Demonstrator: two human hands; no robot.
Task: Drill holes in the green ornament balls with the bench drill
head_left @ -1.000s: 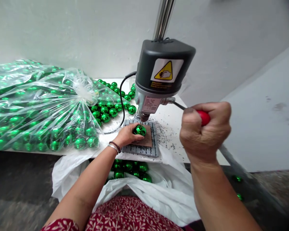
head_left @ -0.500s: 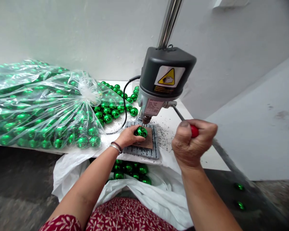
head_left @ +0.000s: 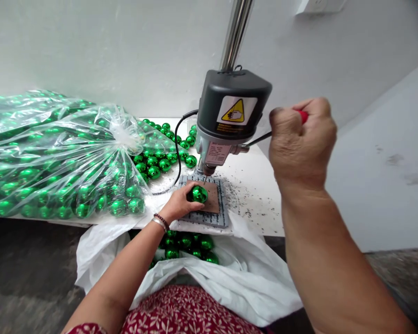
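A shiny green ball (head_left: 199, 195) is pinched between the thumb and fingers of my left hand (head_left: 181, 202), over a brown board (head_left: 212, 197) on the grey base of a bench drill (head_left: 234, 104). The drill's bit points down just above and to the right of the ball, apparently apart from it. My right hand (head_left: 303, 144) is closed round the red knob (head_left: 303, 116) of the drill's lever, to the right of the motor housing and raised level with it.
A clear plastic bag (head_left: 62, 157) of green balls fills the left of the white table (head_left: 261, 199). Loose green balls (head_left: 153, 172) lie behind the base. Dark shavings surround it. Below the table edge, a white sack (head_left: 244, 283) holds more balls. A black cable curves left of the drill.
My right hand has gone up with the lever's knob. The drill bit has risen clear of the ball, and my left hand has shifted the ball slightly left and toward me.
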